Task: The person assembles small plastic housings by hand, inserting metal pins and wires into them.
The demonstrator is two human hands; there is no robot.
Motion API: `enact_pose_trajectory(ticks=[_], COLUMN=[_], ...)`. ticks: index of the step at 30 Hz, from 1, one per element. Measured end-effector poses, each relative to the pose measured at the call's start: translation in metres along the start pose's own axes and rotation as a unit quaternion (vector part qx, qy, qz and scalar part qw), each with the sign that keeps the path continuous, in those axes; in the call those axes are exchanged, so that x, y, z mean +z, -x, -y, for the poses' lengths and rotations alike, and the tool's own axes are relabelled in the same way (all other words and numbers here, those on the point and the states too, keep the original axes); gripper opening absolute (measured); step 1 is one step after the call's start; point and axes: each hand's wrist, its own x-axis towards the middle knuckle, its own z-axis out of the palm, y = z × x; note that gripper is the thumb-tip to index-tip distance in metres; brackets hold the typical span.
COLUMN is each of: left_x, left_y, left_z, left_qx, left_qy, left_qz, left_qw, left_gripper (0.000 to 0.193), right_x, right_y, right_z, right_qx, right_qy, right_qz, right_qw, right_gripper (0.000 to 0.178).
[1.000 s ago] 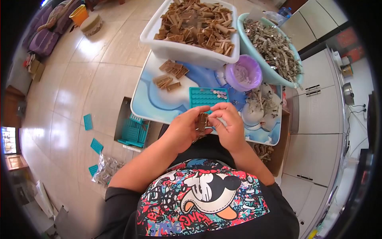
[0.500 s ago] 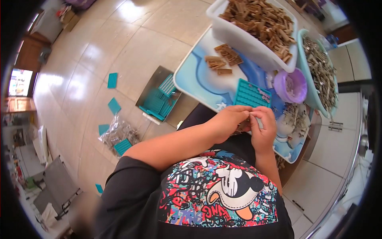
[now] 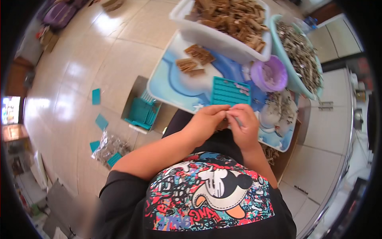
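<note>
left hand (image 3: 207, 121) and right hand (image 3: 245, 126) have met at the fingertips since a second ago, left gripping a half-hidden brown piece (image 3: 223, 124) just below, axis unclear, right pinched, contents unseen, teal tray (image 3: 229, 94) lying crosswise just beyond both.

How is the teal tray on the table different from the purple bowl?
The teal tray is rectangular; the purple bowl is round. The tray is flat and ridged; the bowl is deeper, with high sides. Both hold small pale pieces.
</note>
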Motion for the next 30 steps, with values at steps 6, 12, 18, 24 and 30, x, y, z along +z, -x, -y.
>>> enact_pose_trajectory(ticks=[6, 12, 18, 24, 30], left_x=[-0.001, -0.046, -0.175, -0.231, -0.102], left_y=[0.008, 0.035, 0.097, 0.126, 0.060], left_z=[-0.010, -0.060, -0.095, -0.119, -0.079], left_qx=[0.021, 0.051, 0.218, 0.411, 0.286], left_qy=[0.027, -0.023, 0.033, 0.098, 0.030], left_qz=[-0.021, 0.059, -0.052, -0.370, -0.125], left_qw=[0.999, 0.997, 0.974, 0.827, 0.949], left_gripper=[0.033, 0.036, 0.042, 0.035, 0.033], right_x=[0.002, -0.005, -0.004, 0.007, 0.009], right_y=[-0.002, 0.002, 0.011, 0.004, 0.002], right_z=[0.000, 0.004, -0.003, 0.004, 0.013], right_qx=[-0.010, 0.001, 0.011, -0.003, -0.033], right_qy=[-0.034, -0.083, -0.097, -0.121, -0.140], right_qz=[0.012, -0.017, 0.021, 0.005, 0.034], right_qw=[0.999, 0.996, 0.995, 0.993, 0.989], right_gripper=[0.015, 0.027, 0.017, 0.013, 0.018])
